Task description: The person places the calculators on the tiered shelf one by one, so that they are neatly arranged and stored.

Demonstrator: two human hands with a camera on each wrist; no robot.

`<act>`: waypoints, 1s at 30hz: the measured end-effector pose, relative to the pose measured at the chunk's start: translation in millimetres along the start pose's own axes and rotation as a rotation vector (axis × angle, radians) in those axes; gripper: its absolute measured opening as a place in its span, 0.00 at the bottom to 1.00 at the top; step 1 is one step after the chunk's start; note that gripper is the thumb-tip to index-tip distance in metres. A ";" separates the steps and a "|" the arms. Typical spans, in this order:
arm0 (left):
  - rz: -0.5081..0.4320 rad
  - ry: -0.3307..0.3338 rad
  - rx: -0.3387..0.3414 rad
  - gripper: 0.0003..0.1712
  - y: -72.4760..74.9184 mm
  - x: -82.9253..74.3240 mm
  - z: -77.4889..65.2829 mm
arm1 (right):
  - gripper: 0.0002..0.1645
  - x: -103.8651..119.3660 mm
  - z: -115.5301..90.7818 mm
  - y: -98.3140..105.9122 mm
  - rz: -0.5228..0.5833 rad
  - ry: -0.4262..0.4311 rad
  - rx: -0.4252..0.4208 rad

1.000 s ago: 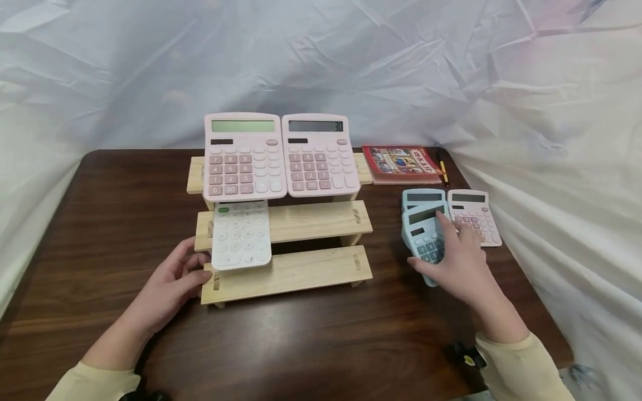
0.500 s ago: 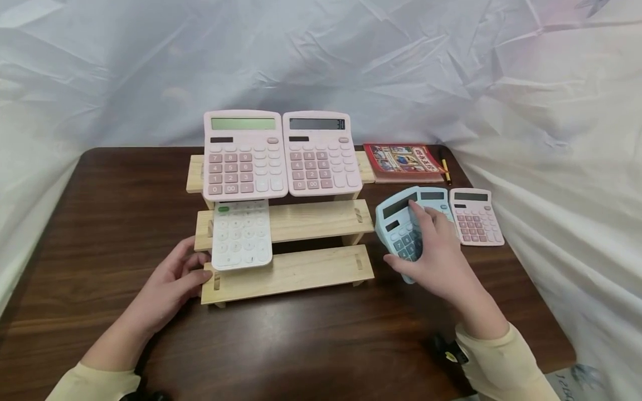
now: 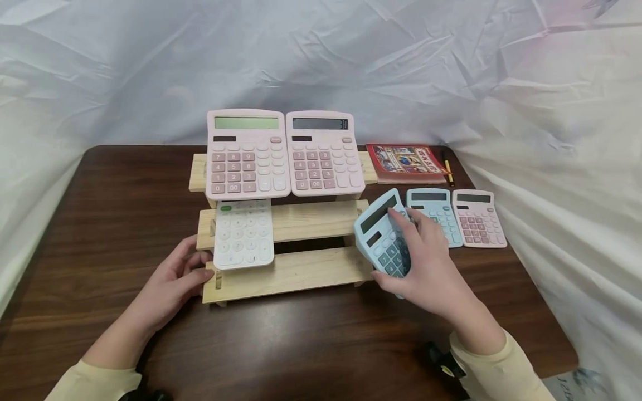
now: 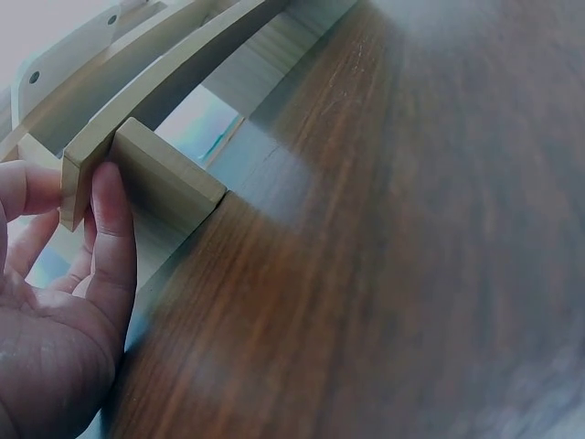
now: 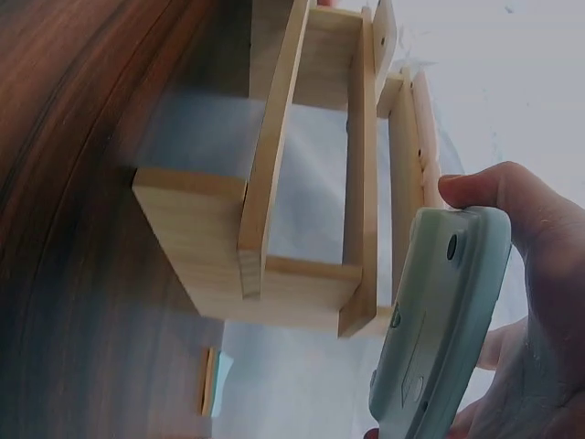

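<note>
A three-step wooden rack [image 3: 301, 273] stands on the table. My left hand [image 3: 173, 287] pinches the left end of its lowest step between thumb and fingers, seen close in the left wrist view on the board end [image 4: 84, 169]. My right hand [image 3: 426, 273] grips a blue calculator [image 3: 377, 234] by its sides, tilted to the right, by the rack's right end. In the right wrist view its underside [image 5: 434, 320] faces the camera beside the steps. Two pink calculators [image 3: 248, 167] stand side by side on the top step. A white calculator [image 3: 244, 236] leans on the middle one.
Right of the rack lie a second blue calculator [image 3: 432, 203], partly behind my right hand, and a small pink calculator [image 3: 478, 220]. A red book [image 3: 406, 161] and a yellow-black pen [image 3: 449, 174] lie at the back right. A pale sheet [image 3: 321, 55] hangs behind the dark table [image 3: 281, 345].
My right hand has carried the blue calculator leftward from above the other blue one to the rack's right end, tilting it. The left hand has kept its hold on the step.
</note>
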State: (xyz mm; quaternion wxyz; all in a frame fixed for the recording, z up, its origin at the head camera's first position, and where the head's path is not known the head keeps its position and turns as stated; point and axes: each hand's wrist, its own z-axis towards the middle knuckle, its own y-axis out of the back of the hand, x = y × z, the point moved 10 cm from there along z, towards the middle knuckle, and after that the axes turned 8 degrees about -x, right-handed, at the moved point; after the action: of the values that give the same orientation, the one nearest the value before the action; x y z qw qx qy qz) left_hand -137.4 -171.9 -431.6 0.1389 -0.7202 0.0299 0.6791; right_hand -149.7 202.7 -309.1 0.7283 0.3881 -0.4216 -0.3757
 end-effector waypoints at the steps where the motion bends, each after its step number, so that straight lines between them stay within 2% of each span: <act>1: -0.002 -0.005 0.002 0.34 -0.3 -0.6 -0.1 | 0.67 2.4 0.4 -0.9 0.002 0.006 0.006; 13: 0.012 0.001 -0.001 0.35 0.2 -1.0 -1.0 | 0.66 40.9 5.9 -17.3 0.022 0.129 0.065; 20: 0.029 0.009 -0.015 0.35 2.9 -2.7 -0.8 | 0.63 59.5 13.8 -24.3 -0.007 0.189 0.063; 30: -0.004 -0.004 0.013 0.34 0.1 -1.8 -0.6 | 0.58 69.6 24.7 -31.7 -0.068 0.194 0.049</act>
State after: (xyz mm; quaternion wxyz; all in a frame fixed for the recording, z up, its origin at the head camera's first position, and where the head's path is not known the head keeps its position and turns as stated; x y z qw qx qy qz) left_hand -137.0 -172.3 -429.8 0.1450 -0.7180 0.0329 0.6799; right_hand -153.7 122.5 -306.1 0.7429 0.4545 -0.3448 -0.3502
